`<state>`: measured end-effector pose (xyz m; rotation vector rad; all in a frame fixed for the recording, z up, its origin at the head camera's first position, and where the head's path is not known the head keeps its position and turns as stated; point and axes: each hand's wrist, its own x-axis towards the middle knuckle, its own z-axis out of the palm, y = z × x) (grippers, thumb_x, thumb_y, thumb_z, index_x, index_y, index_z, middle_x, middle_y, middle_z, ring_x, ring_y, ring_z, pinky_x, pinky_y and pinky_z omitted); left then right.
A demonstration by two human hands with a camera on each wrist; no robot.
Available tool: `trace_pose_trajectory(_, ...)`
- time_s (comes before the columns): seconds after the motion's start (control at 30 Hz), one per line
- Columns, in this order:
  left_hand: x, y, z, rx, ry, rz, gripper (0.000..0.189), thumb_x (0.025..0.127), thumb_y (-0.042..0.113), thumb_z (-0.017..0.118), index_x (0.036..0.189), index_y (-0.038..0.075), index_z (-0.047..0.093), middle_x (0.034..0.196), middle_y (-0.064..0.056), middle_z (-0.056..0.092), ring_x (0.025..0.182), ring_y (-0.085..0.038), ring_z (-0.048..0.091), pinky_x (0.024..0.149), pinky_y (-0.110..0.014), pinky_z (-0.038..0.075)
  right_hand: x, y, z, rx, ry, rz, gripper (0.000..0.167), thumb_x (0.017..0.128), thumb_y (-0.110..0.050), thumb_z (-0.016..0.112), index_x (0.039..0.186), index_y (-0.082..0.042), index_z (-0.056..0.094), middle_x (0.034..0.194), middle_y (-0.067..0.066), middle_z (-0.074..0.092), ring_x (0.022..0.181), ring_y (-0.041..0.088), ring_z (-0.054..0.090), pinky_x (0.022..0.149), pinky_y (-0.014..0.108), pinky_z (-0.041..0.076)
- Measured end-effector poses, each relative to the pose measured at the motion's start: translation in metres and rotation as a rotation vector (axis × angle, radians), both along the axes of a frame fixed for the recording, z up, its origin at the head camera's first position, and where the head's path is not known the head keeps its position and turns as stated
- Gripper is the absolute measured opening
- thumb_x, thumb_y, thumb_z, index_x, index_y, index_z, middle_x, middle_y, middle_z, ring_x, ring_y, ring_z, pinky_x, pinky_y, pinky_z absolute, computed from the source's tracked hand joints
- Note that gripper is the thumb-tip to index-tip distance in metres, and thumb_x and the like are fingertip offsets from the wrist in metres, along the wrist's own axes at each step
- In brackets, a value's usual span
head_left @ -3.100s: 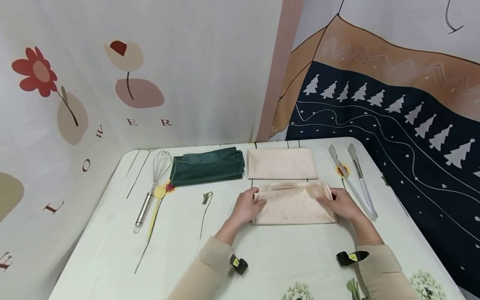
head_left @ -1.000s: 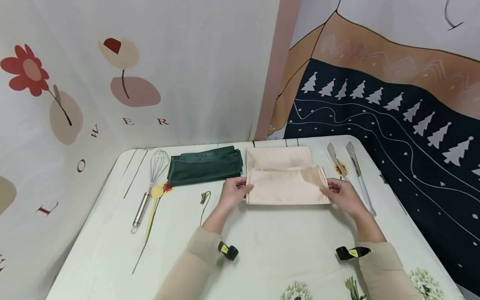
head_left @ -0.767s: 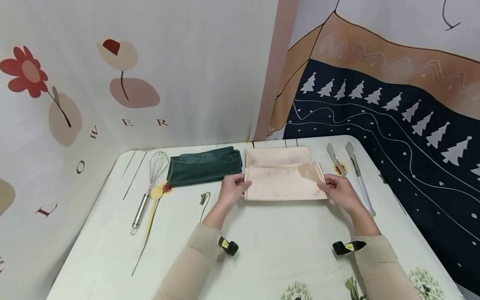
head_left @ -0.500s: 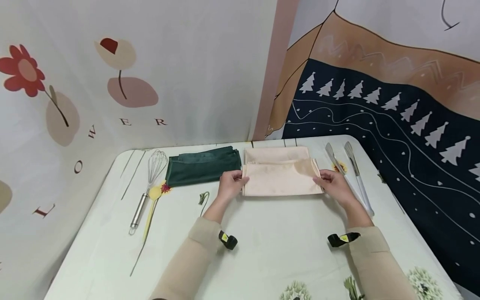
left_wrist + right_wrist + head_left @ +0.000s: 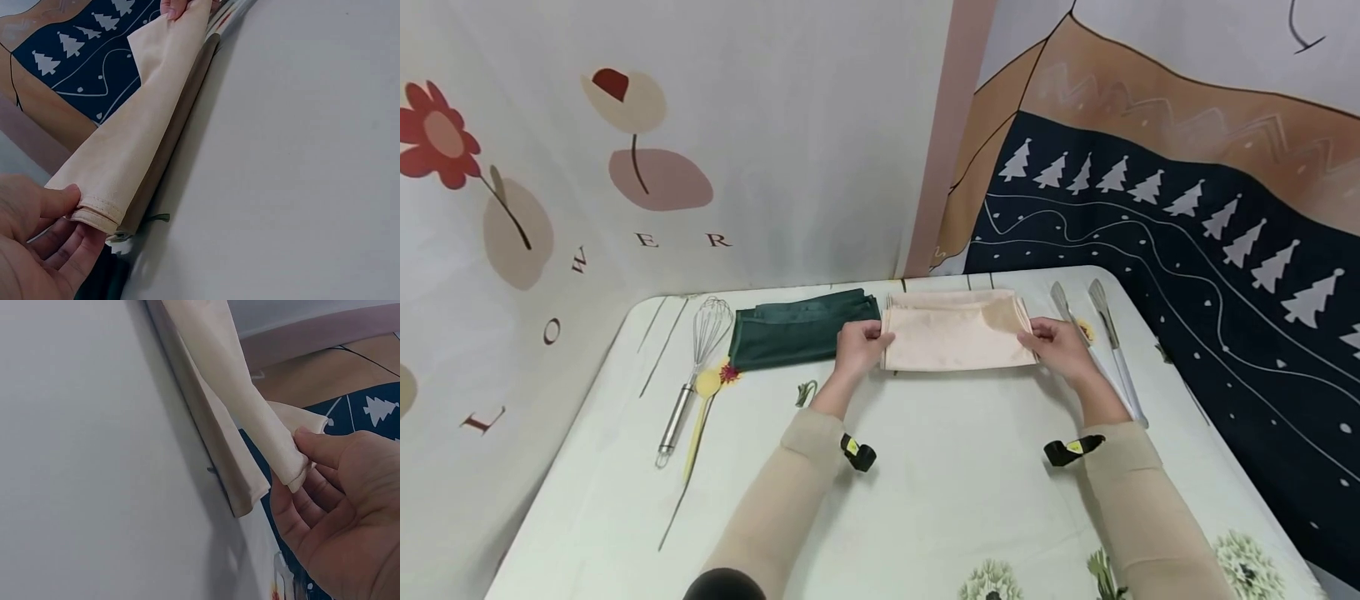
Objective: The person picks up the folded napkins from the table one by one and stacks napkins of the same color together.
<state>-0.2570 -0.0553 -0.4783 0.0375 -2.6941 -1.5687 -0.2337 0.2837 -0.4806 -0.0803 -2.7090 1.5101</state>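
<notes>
A folded pale peach cloth is held between both hands at the back of the table. My left hand pinches its left end, thumb on top and fingers beneath, as the left wrist view shows on the cloth's stitched layers. The right end is pinched by my right hand. Under it lies a second folded peach cloth, mostly covered in the head view; the right wrist view shows a gap between the two. Close by my left hand is a folded dark green cloth.
On the left side lie a wire whisk and a yellow spoon. Metal tongs with pale handles lie to the right of my right hand. The white tablecloth has printed flowers; printed curtains stand behind the table.
Both hands have carried the held peach cloth away from me, from in front of the other peach cloth to above it. The green cloth and utensils stay put.
</notes>
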Motion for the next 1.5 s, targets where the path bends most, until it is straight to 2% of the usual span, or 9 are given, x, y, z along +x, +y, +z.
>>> trace_pose_trajectory(0.3,-0.017,0.005,0.003,-0.038,0.005,0.021,0.019,0.093,0.015,0.075,0.107,0.002,0.078,0.093,-0.01,0.074,0.088,-0.024,0.067,0.079,-0.037,0.054,-0.019,-0.003,0.002,0.037,-0.008,-0.029,0.034,0.099,-0.02,0.068,0.122,0.005,0.068,0.101,0.016,0.069,0.077,0.011,0.057,0.061,0.018,0.047)
trace_pose_trajectory(0.5,-0.031,0.01,0.007,-0.091,0.024,0.026,0.019,0.094,0.015,0.075,0.108,0.003,0.078,0.096,-0.011,0.076,0.091,-0.025,0.069,0.082,-0.038,0.055,-0.033,-0.005,0.004,0.049,-0.072,-0.057,0.035,0.101,-0.022,0.065,0.127,0.002,0.066,0.108,0.017,0.067,0.082,0.016,0.056,0.062,0.018,0.047)
trace_pose_trajectory(0.63,-0.038,0.015,0.01,-0.109,0.034,0.002,0.02,0.095,0.015,0.073,0.11,0.003,0.077,0.098,-0.012,0.075,0.093,-0.026,0.068,0.084,-0.039,0.055,-0.04,-0.003,0.005,0.041,-0.099,-0.064,0.037,0.102,-0.022,0.064,0.129,0.002,0.064,0.111,0.018,0.065,0.086,0.018,0.055,0.064,0.017,0.046)
trace_pose_trajectory(0.77,-0.045,0.02,0.012,-0.121,0.045,-0.025,0.019,0.096,0.014,0.071,0.11,0.003,0.077,0.099,-0.013,0.074,0.095,-0.028,0.066,0.085,-0.041,0.055,-0.046,-0.001,0.002,0.048,-0.087,-0.075,0.035,0.101,-0.019,0.064,0.126,0.004,0.065,0.106,0.016,0.064,0.084,0.016,0.053,0.062,0.016,0.045)
trace_pose_trajectory(0.9,-0.051,0.023,0.011,-0.152,0.054,-0.008,0.014,0.095,0.013,0.072,0.103,0.004,0.079,0.094,-0.011,0.074,0.09,-0.026,0.065,0.082,-0.039,0.054,-0.05,0.0,-0.001,0.053,-0.084,-0.064,0.035,0.1,-0.02,0.065,0.124,0.006,0.066,0.098,0.012,0.062,0.077,0.013,0.052,0.06,0.017,0.044)
trace_pose_trajectory(1.07,-0.051,0.023,0.009,-0.189,0.02,0.011,0.011,0.094,0.013,0.073,0.098,0.004,0.079,0.09,-0.01,0.073,0.085,-0.024,0.062,0.078,-0.038,0.052,-0.051,0.0,-0.003,0.074,-0.117,-0.056,0.036,0.101,-0.022,0.065,0.125,0.005,0.066,0.099,0.012,0.062,0.075,0.012,0.053,0.059,0.018,0.046)
trace_pose_trajectory(1.23,-0.046,0.018,0.012,-0.187,0.002,0.0,0.019,0.094,0.011,0.073,0.109,0.001,0.077,0.103,-0.014,0.074,0.097,-0.028,0.067,0.085,-0.04,0.056,-0.049,0.002,-0.005,0.137,-0.098,-0.052,0.038,0.1,-0.023,0.065,0.125,0.006,0.065,0.107,0.019,0.065,0.084,0.019,0.059,0.064,0.019,0.047)
trace_pose_trajectory(1.4,-0.041,0.01,0.012,-0.117,0.007,0.003,0.026,0.096,0.012,0.071,0.119,0.001,0.073,0.111,-0.015,0.074,0.104,-0.028,0.069,0.089,-0.04,0.057,-0.045,0.002,-0.006,0.138,-0.067,-0.11,0.046,0.099,-0.026,0.066,0.13,0.007,0.06,0.119,0.024,0.065,0.105,0.032,0.063,0.083,0.033,0.054)
trace_pose_trajectory(1.5,-0.038,0.003,0.007,-0.049,0.02,0.012,0.028,0.096,0.012,0.07,0.122,0.0,0.071,0.111,-0.014,0.074,0.103,-0.027,0.07,0.088,-0.038,0.058,-0.041,0.001,-0.005,0.095,-0.051,-0.18,0.049,0.099,-0.026,0.066,0.136,0.006,0.056,0.128,0.023,0.062,0.118,0.035,0.06,0.097,0.043,0.051)
